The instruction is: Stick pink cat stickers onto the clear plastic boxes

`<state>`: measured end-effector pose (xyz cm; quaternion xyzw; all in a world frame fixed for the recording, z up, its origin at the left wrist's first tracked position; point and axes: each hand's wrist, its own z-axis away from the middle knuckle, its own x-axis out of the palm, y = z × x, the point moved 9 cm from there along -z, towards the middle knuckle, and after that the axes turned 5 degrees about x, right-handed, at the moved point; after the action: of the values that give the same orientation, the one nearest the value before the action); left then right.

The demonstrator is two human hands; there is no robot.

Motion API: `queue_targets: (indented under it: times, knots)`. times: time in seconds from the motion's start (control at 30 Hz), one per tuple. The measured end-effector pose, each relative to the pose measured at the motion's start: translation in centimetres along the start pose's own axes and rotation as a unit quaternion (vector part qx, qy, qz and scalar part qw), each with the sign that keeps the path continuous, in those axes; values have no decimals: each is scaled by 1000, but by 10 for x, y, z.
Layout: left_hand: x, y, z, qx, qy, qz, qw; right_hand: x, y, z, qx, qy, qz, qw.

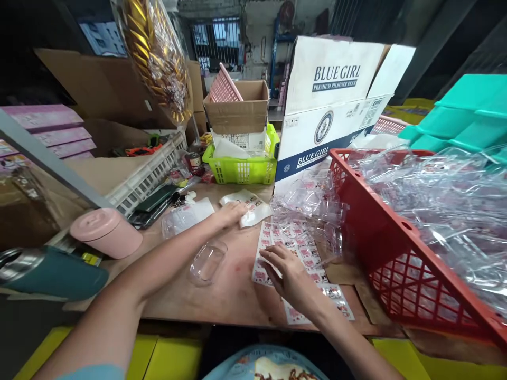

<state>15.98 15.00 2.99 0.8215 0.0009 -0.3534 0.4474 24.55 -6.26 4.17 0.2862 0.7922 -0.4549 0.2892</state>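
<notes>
My left hand (233, 212) reaches forward over the table, fingers stretched out and resting on the near left edge of a curled white sheet with a few stickers (259, 210). Its fingertips are partly blurred against the paper. My right hand (285, 269) is over the printed sticker sheets (303, 248), fingers slightly bent and apart, with nothing visible between them. Between my forearms lies a clear plastic shell (208, 262) on the tabletop. More clear plastic shells (312, 211) are heaped beyond the right hand, partly covering the sticker sheets.
A red basket (400, 227) full of clear plastic shells stands at right, beside a white beer carton (332, 105). Behind is a lime-green basket (241, 168). A pink lidded container (106, 232) and a teal tumbler (55, 272) are at left. Teal bins (471, 113) are stacked far right.
</notes>
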Motion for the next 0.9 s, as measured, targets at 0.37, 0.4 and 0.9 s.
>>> queue_targets:
  times: [0.37, 0.4, 0.9]
  knots:
    - [-32, 162, 138, 346, 47, -279, 894, -53, 62, -47, 249, 58, -355, 899]
    - [-42, 164, 139, 294, 105, -218, 924, -48, 61, -44, 255, 52, -396, 881]
    - [79, 90, 144, -261, 165, 536, 786, -87, 7, 37, 76, 255, 50, 963]
